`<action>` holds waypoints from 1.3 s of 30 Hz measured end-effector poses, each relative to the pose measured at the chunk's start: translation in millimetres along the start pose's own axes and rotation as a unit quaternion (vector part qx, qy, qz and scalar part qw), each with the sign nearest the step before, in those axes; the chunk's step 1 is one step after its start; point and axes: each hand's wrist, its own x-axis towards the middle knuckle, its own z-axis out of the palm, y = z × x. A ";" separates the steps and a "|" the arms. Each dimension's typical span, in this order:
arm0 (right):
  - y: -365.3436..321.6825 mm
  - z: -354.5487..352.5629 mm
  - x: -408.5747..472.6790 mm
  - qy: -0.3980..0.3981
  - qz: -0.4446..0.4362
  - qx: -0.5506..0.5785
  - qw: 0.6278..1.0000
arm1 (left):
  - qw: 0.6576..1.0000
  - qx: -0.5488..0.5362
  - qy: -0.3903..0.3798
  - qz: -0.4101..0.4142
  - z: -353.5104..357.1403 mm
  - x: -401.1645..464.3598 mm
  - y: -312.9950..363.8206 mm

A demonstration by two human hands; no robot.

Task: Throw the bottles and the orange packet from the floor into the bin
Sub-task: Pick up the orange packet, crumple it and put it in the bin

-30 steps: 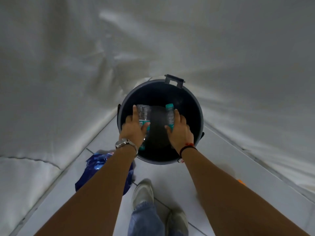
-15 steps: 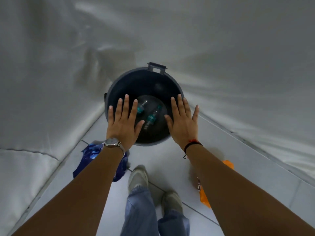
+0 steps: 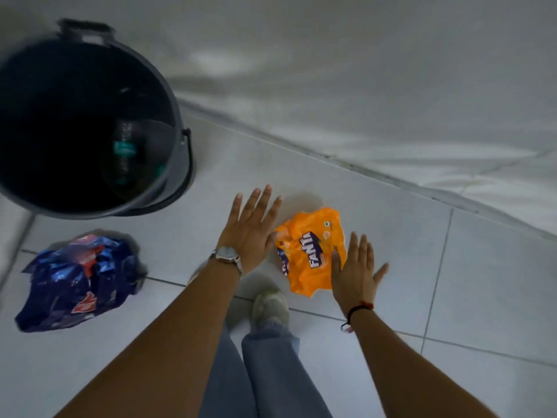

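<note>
An orange Fanta packet (image 3: 312, 251) lies crumpled on the white floor tiles. My left hand (image 3: 250, 233) hovers just left of it, fingers spread and empty. My right hand (image 3: 355, 273) is at its right edge, open, fingers apart, overlapping the packet's corner. The dark round bin (image 3: 177, 164) stands at the upper left. A clear bottle with a teal label (image 3: 123, 149) lies at its bottom; a second bottle is hard to make out in the dark.
A crumpled blue packet (image 3: 78, 279) lies on the floor at the left, below the bin. White sheeting (image 3: 391, 86) covers the surface behind the floor strip. My shoes (image 3: 268, 306) and jeans (image 3: 265, 375) are below the hands.
Both bottles were let go into the bin. My hands left the bin and came down to either side of the orange packet; the view swung right, so the bin now sits at the upper left.
</note>
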 end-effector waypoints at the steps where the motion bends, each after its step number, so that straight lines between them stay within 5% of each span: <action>1: 9.6 17.0 -5.6 -0.015 0.059 0.032 0.998 | 0.999 0.016 -0.031 0.016 17.2 6.2 4.6; 10: 28.8 128.6 21.3 -0.074 0.262 0.172 0.947 | 0.968 0.120 -0.188 0.111 116.6 79.9 9.9; 16: 38.5 160.0 77.0 -0.009 0.410 0.381 0.829 | 0.954 0.096 -0.278 0.057 171.7 130.6 8.0; 20: 31.7 177.2 81.1 -0.017 0.436 0.415 0.798 | 0.933 0.083 -0.346 0.049 196.2 116.9 -4.4; 31: 5.9 111.8 60.4 0.020 0.240 0.351 0.905 | 0.969 -0.095 -0.224 -0.046 127.5 75.2 -12.7; 39: -60.8 34.5 -10.9 -0.043 0.032 0.221 0.974 | 0.895 -0.286 -0.163 -0.300 44.0 -51.3 -48.8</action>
